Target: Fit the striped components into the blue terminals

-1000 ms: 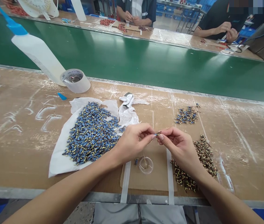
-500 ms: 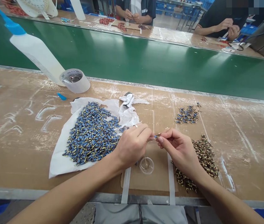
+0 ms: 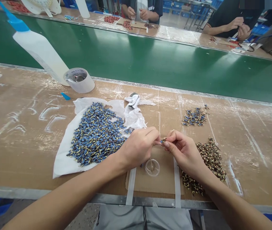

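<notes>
Near the front edge of the brown, cardboard-covered counter (image 3: pixel 253 124), a small round clear plastic cup (image 3: pixel 155 172) holds a thin stick. Just beyond, the left hand (image 3: pixel 138 147) and right hand (image 3: pixel 186 153) both pinch a tiny blue-and-dark piece (image 3: pixel 163 141) at their fingertips, above the counter — its outline is mostly covered. Judged light and easily dropped; opposite ends appear the proper hold — stiffness unconfirmed. A heap of small black-and-cream pieces (image 3: pixel 212 156) lies beside the right hand; a heap of small blue-and-yellow pieces (image 3: pixel 97 134), on white paper (image 3: pixel 61 164), lies beside the left.
</notes>
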A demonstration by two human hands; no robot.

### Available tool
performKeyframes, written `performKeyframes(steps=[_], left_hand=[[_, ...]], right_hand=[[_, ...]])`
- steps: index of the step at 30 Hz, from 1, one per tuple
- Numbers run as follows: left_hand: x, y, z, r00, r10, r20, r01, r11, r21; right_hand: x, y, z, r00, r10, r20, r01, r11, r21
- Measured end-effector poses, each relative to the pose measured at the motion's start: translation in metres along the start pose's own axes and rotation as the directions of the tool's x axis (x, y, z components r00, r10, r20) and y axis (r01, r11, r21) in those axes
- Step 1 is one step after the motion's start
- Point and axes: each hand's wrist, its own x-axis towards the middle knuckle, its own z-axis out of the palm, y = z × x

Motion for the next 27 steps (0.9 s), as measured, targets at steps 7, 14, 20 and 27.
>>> performKeyframes(steps=[7, 14, 20, 27], left_hand=[[0.0, 0.0, 0.003, 0.993, -0.103, 0.056, 0.108, 0.988, -0.106], [0.001, 0.002, 0.0, 0.988, -0.145, 0.056, 0.153, 0.972, -0.178], [0.006, -0.001, -0.004, 0.997, -0.072, 0.034, 0.076, 0.984, -0.159], [0.005, -0.007, -0.002, 0.992, -0.06, 0.112, 0.071, 0.993, -0.097]], right_hand=[[-0.001, 0.004, 0.005, 1.0, 0.002, -0.021, -0.003, 0.999, -0.048], [-0.002, -0.001, 0.003, 1.0, -0.02, -0.018, 0.019, 0.998, -0.068], [0.0, -0.001, -0.004, 0.999, 0.008, -0.052, -0.01, 0.999, -0.04], [0.003, 0.001, -0.007, 0.995, 0.03, -0.098, -0.031, 1.0, -0.004]])
